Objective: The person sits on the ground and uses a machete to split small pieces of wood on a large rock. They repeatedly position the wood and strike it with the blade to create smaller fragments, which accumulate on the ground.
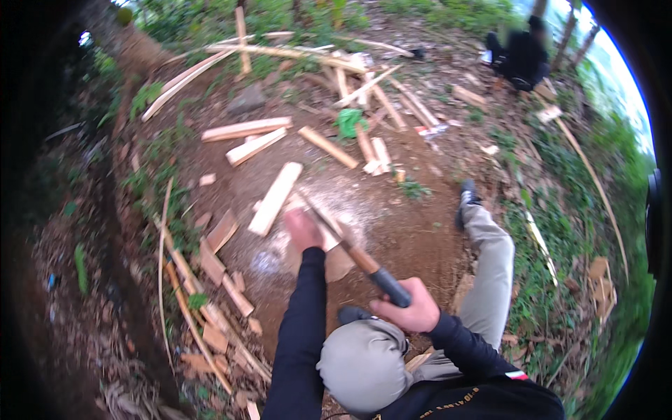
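My right hand (414, 306) is closed around the dark grip of a machete (364, 259). A brown wooden section lies ahead of the grip, and the narrow dark blade points forward and left. My left hand (304, 229), blurred, is at a pale piece of wood (332, 236) beside the blade; its fingers seem wrapped on the wood, though blur hides the exact grip. Beneath both is a round chopping block (339, 264), partly covered by my left arm and the wood. Just beyond my left hand, a pale split plank (276, 198) lies on the soil.
Split wood lengths (246, 129) and a green bundle (348, 122) lie ahead. Long strips and offcuts (227, 294) line the left side. A grey stone (246, 99) stands farther off. My right leg (490, 259) stretches out at right. Another person (521, 59) sits at far right.
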A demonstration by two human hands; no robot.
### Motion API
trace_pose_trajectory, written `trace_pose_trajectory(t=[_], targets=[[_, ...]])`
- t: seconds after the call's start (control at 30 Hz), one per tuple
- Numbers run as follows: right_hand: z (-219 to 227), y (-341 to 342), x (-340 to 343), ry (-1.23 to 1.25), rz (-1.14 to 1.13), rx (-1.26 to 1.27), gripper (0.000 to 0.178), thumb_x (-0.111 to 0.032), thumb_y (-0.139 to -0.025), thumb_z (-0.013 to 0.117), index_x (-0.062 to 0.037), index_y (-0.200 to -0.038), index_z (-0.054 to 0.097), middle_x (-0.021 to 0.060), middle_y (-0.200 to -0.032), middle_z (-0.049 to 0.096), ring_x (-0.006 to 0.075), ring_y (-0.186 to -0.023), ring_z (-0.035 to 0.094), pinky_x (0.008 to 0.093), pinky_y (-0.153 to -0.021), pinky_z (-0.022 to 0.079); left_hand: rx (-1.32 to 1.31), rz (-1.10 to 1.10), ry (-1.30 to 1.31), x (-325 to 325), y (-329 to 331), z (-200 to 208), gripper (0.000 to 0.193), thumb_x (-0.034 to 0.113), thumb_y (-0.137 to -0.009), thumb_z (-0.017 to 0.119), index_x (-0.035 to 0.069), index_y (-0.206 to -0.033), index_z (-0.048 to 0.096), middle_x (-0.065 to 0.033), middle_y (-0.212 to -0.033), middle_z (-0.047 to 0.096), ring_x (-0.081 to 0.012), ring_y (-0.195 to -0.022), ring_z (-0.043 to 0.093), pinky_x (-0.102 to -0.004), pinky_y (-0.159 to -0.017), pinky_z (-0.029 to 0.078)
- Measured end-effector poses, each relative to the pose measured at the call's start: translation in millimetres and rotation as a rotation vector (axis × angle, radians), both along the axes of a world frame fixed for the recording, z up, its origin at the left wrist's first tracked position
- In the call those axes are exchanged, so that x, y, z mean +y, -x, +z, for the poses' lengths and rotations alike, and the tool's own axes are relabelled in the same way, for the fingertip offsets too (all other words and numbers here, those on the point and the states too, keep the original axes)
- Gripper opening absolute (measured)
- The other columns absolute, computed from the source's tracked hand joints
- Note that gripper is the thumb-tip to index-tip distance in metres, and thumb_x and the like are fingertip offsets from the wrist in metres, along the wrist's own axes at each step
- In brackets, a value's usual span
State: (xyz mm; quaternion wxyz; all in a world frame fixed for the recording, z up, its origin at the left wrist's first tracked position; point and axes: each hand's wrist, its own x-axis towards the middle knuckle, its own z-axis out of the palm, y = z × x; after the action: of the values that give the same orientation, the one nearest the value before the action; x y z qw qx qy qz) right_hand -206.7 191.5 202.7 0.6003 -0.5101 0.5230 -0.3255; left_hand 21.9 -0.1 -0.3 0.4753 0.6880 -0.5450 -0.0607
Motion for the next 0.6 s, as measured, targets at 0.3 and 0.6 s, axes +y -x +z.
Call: trace_pose_trajectory(t=[0.3,0.6], targets=[[-24,-5,-8,0.162,0.011,0.071,0.041,-0.025,-0.077,0.076,-0.0002,-0.058,0.049,0.0045,-0.049,0.036,0.0092,-0.047,0.035,0.0325,-0.045,0.035,0.004,0.131,0.069,7,14,30,0.021,0.018,-0.100,0.041,0.000,-0.092,0.049,-0.0202,-0.091,0.050,-0.0396,-0.089,0.050,-0.0466,-0.079,0.038],[-4,3,-15,0.217,0.072,0.101,0.035,-0.021,-0.077,0.075,0.0030,-0.063,0.053,0.0160,-0.049,0.042,0.0228,-0.040,0.040,0.0371,-0.047,0.041,0.007,0.211,0.015,11,15,28,0.022,0.018,-0.100,0.043,-0.002,-0.093,0.049,-0.0191,-0.092,0.050,-0.0383,-0.090,0.050,-0.0463,-0.081,0.038]])
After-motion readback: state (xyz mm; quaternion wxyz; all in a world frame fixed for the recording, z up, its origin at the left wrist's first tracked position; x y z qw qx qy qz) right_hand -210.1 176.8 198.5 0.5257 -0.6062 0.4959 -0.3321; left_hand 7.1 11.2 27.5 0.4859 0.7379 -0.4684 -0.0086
